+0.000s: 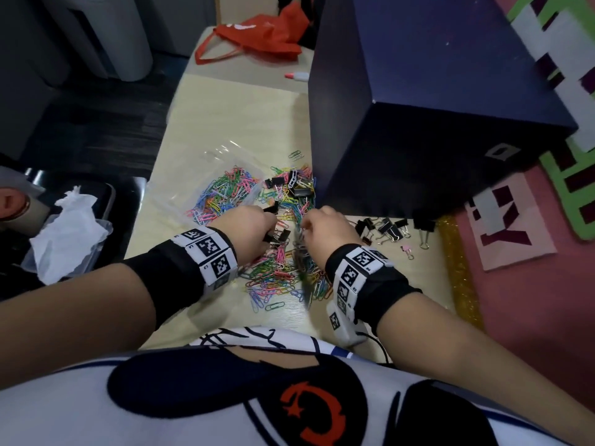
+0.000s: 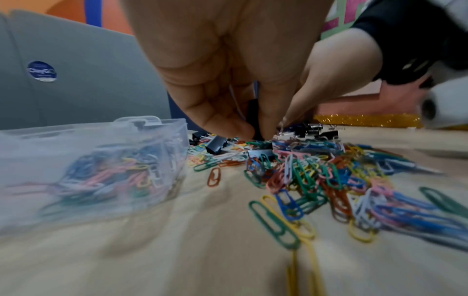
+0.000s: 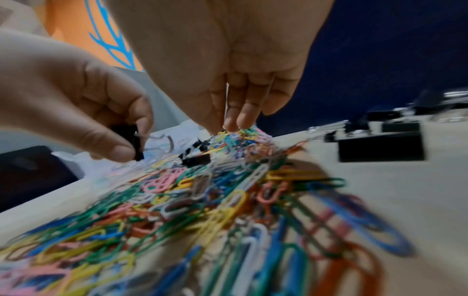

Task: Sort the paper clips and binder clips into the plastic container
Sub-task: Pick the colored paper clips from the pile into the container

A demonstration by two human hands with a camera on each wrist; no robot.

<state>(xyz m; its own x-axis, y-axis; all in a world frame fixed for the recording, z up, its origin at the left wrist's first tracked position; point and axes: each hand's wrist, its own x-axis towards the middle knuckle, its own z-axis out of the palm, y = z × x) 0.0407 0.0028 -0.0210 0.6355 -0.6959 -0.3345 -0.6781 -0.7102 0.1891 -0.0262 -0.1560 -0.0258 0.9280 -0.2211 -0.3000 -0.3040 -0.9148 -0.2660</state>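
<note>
Coloured paper clips (image 1: pixel 277 272) lie heaped on the pale table (image 1: pixel 225 123), with black binder clips (image 1: pixel 294 185) mixed in at the far end. A clear plastic container (image 1: pixel 222 188) left of the heap holds several paper clips (image 2: pixel 113 176). My left hand (image 1: pixel 267 226) pinches a black binder clip (image 3: pixel 129 134) between thumb and fingers just above the heap. Beside it, my right hand (image 1: pixel 304 226) points its fingertips (image 3: pixel 240 120) down onto the clips. Whether they hold one is hidden.
A large dark blue box (image 1: pixel 434 107) stands close on the right. More black binder clips (image 1: pixel 386 230) lie at its foot. A tub with crumpled tissue (image 1: pixel 67 233) sits at the left, a red bag (image 1: pixel 260 37) and a marker (image 1: pixel 296 75) at the far end.
</note>
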